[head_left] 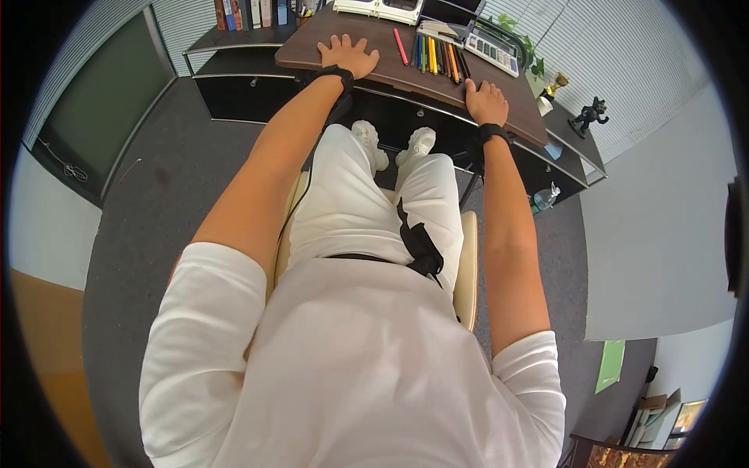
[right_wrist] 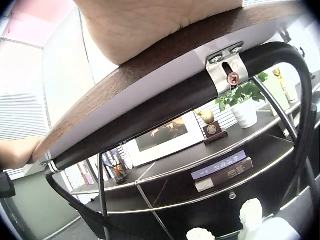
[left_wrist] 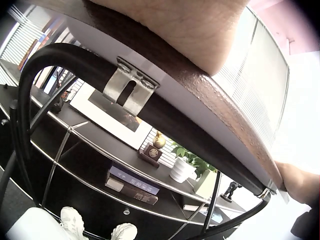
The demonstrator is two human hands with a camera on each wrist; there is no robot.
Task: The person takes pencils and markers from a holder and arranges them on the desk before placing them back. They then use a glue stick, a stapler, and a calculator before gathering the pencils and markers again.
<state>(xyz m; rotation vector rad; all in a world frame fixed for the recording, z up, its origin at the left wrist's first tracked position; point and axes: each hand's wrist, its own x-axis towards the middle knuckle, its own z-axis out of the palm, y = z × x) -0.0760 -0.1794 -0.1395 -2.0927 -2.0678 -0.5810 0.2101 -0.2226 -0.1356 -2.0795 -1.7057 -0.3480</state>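
In the head view a brown wooden table stands in front of the seated person. The left hand rests palm down on its front left part, fingers spread. Near the front right edge lies the right hand, also flat with its fingers extended. Between the hands, further back, is a row of coloured pens or pencils, with a pink one apart on their left. A white calculator sits behind the right hand. Each wrist view shows only the heel of its hand on the table's rim.
White frames stand at the table's back. Behind is a black shelf unit with books, a gold trophy and a black figurine. A bottle is on the floor at right. Below the tabletop runs a black tube frame.
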